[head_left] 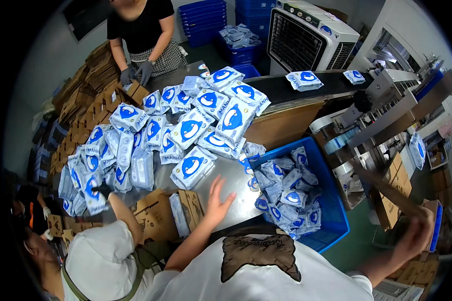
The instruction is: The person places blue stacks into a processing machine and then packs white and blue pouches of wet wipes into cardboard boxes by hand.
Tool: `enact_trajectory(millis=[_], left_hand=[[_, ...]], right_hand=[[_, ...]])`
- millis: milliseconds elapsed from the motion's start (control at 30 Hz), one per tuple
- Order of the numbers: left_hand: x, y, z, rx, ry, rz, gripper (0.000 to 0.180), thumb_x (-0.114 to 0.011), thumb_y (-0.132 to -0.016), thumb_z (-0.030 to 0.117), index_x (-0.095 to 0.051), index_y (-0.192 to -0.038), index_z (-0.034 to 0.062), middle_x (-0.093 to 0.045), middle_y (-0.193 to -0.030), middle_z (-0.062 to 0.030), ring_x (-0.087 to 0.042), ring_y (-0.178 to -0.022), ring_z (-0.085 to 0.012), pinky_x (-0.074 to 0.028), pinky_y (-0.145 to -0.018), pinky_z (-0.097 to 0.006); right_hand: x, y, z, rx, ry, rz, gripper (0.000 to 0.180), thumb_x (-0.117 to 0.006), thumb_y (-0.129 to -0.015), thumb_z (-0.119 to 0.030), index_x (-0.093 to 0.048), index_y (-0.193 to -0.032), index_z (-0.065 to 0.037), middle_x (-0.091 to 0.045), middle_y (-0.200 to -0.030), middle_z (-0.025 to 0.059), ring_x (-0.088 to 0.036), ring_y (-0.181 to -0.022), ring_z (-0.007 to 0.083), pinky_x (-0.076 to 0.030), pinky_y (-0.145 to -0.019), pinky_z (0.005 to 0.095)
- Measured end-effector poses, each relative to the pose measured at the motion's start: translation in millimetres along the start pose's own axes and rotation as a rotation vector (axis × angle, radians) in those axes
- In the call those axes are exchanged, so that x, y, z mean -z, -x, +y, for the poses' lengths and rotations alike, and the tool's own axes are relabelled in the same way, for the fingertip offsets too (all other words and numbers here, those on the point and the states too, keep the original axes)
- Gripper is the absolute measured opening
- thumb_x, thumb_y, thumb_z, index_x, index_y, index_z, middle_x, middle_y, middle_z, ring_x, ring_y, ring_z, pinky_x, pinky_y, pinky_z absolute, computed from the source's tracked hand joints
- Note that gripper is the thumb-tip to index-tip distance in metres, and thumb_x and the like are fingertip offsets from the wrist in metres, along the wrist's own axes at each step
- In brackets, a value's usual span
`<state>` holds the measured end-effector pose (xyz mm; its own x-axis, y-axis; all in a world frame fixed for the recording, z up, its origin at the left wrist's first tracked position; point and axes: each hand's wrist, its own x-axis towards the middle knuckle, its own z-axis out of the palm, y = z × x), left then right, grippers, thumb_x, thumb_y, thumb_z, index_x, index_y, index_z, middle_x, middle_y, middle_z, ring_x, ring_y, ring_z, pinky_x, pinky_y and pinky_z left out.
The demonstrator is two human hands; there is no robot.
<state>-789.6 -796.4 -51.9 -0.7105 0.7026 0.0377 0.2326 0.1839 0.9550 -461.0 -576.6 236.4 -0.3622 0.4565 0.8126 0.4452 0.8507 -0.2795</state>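
My left hand (217,198) is open with fingers spread, holding nothing, just above the shiny counter (233,188). To grab well, I should reach up to the nearest wipes pack (193,167), just ahead, and pinch it by its soft sides. It is a squishy white packet with a big blue round picture, lying at the edge of the big pile. My right hand (416,236) is far right, blurry, so I cannot tell its grip.
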Motion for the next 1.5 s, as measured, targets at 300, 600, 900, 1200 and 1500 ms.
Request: enact_trajectory(millis=[300,600,900,1200,1500], left_hand=[[-17,-30,-38,0.275,0.682,0.341,0.063,-0.059,-0.084,0.048,-0.036,-0.124,0.0047,-0.039,-0.129,-0.0139,-0.036,-0.118,-0.0244,-0.028,-0.1,-0.043],[13,10,-37,0.352,0.395,0.024,0.089,-0.063,-0.085,0.032,-0.002,-0.14,-0.0015,-0.027,-0.138,-0.0192,-0.033,-0.125,-0.0264,-0.026,-0.104,-0.036],[-6,10,-40,0.096,0.184,0.177,0.093,-0.071,-0.074,0.042,-0.021,-0.141,0.0006,-0.033,-0.137,-0.0231,-0.027,-0.129,-0.0393,-0.022,-0.106,-0.045],[23,39,-37,-0.326,-0.415,-0.262,0.038,-0.071,-0.075,0.027,-0.064,-0.109,0.0113,-0.054,-0.126,-0.0011,-0.026,-0.134,-0.0316,-0.025,-0.104,-0.045],[-20,30,-52,0.243,0.124,0.198,0.073,-0.068,-0.082,0.023,-0.026,-0.135,-0.0006,-0.043,-0.128,-0.0198,-0.043,-0.118,-0.0245,-0.036,-0.097,-0.035]], right_hand=[[-254,175,20,-0.795,-1.107,-1.012,0.023,-0.06,-0.086,-0.01,-0.056,-0.109,-0.006,-0.059,-0.11,0.0076,-0.055,-0.102,0.0175,-0.042,-0.09,0.0303],[-308,188,-6,-1.208,-1.25,-0.496,0.018,-0.061,-0.083,-0.016,-0.064,-0.093,-0.001,-0.063,-0.093,0.0051,-0.054,-0.092,0.0154,-0.037,-0.086,0.0284],[-338,199,-49,-0.624,-0.918,-0.529,0.024,-0.062,-0.084,-0.01,-0.057,-0.106,-0.002,-0.052,-0.108,0.0104,-0.053,-0.096,0.0181,-0.041,-0.086,0.0291],[-336,157,-52,0.574,-0.398,-0.703,0.052,-0.072,-0.068,-0.037,-0.056,-0.111,-0.013,-0.052,-0.11,0.0055,-0.049,-0.101,0.022,-0.034,-0.085,0.0393],[-265,152,-33,0.67,-0.342,-1.252,0.081,-0.071,-0.07,-0.037,-0.035,-0.137,-0.011,-0.034,-0.141,0.0144,-0.029,-0.132,0.0341,-0.026,-0.101,0.0584]])
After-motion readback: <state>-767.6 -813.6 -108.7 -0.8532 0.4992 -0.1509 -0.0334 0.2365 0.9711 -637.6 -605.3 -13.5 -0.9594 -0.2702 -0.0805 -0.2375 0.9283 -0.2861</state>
